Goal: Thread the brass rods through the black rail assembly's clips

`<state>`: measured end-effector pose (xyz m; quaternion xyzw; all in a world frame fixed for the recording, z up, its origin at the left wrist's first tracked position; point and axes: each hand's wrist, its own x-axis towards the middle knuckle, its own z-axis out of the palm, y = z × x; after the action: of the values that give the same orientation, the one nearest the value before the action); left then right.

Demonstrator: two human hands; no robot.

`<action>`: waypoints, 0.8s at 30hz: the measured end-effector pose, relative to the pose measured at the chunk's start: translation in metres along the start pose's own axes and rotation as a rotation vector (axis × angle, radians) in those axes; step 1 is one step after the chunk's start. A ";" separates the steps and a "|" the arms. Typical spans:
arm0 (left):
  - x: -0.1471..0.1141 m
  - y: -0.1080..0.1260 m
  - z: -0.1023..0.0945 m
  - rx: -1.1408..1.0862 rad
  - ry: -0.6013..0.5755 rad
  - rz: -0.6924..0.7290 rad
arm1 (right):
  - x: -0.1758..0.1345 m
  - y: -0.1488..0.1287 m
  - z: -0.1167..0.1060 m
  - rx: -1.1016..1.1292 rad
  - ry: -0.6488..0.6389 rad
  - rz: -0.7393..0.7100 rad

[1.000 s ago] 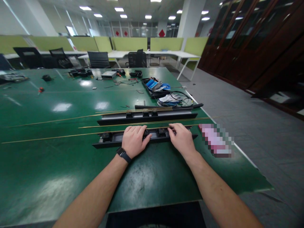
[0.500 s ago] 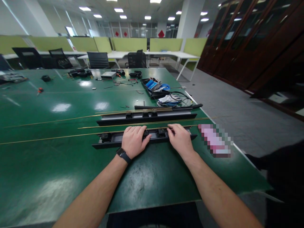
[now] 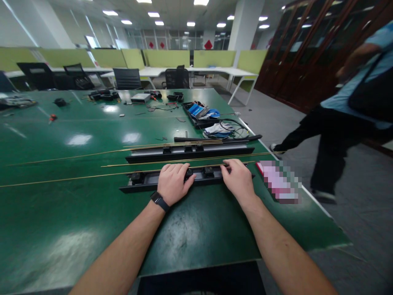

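Observation:
A long black channel [image 3: 150, 187] with a grey inside lies across the green table, and dark blocks [image 3: 137, 177] sit in it. My left hand [image 3: 173, 182], with a black watch on its wrist, is closed over the channel's middle, its fingers over the far edge and its thumb beside a block. A thin brass-coloured rod [image 3: 76, 178] runs along the channel's far side and out to the left. Near the channel's right end, my right hand [image 3: 238, 178] pinches this rod between thumb and fingers. The palms hide parts of the channel.
Behind lies a second black channel [image 3: 184, 155] with more thin rods [image 3: 147, 162]. A pixelated pink object [image 3: 278, 180] is at the right, near the table edge [image 3: 319, 205]. Gloves [image 3: 219, 130] and a black tray [image 3: 190, 116] stand farther back. A person [image 3: 331, 119] walks past on the right.
My right hand has slid a little to the right along the rod. My left hand has stayed put. A person has come into view at the right.

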<state>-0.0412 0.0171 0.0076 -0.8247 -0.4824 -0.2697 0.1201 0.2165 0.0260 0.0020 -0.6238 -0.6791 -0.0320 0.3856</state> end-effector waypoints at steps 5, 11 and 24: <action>0.000 0.000 -0.001 0.003 0.001 0.002 | 0.001 0.005 0.000 -0.037 0.005 0.017; 0.000 0.000 -0.001 -0.016 0.005 -0.004 | 0.001 0.003 0.000 -0.048 -0.003 -0.011; 0.000 0.000 -0.001 0.000 0.001 -0.001 | -0.003 -0.008 0.002 0.033 -0.018 -0.084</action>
<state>-0.0410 0.0169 0.0084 -0.8243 -0.4827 -0.2703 0.1203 0.2079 0.0229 0.0027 -0.5886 -0.7085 -0.0315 0.3879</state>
